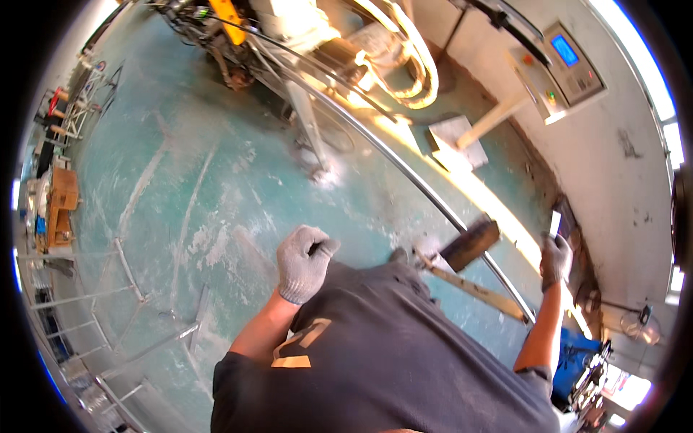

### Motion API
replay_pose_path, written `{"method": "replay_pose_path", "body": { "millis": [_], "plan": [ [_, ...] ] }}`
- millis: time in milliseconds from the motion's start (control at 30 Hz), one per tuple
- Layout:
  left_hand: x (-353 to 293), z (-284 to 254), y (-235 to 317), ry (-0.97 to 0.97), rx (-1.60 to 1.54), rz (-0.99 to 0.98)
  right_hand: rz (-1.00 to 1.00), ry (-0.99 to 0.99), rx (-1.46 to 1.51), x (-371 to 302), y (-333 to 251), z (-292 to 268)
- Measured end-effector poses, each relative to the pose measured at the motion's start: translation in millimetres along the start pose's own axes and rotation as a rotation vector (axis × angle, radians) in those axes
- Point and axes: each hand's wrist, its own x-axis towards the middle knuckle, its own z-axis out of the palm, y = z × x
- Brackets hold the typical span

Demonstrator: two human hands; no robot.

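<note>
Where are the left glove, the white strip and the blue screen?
Left glove (299, 265): head view, on the back of the hand.
White strip (555, 223): head view, on its flat face.
Blue screen (564, 50): head view, mid-display.

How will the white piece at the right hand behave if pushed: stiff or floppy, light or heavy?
The white piece is probably stiff, since it juts straight past the right hand with no visible bend. It is likely light, being small and apparently held one-handed.
</note>
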Motion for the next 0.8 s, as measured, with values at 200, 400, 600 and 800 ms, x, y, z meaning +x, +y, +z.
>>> {"method": "replay_pose_path", "body": {
  "millis": [200, 400, 600, 800],
  "plan": [
    [41, -92, -42, -0.039, -0.019, -0.136, -0.322, -0.024, 0.242, -117, -170, -6],
    [102, -151, -86, -0.131, 0.1, -0.034, -0.72, -0.182, -0.15, -188, -339, 85],
    [177, -210, -132, -0.076, 0.145, -0.051, -1.078, -0.054, -0.163, -146, -510, 202],
    [303, -291, -186, 0.019, 0.306, 0.021, -1.23, 0.123, -0.253, -82, -729, 323]
  ]
}}
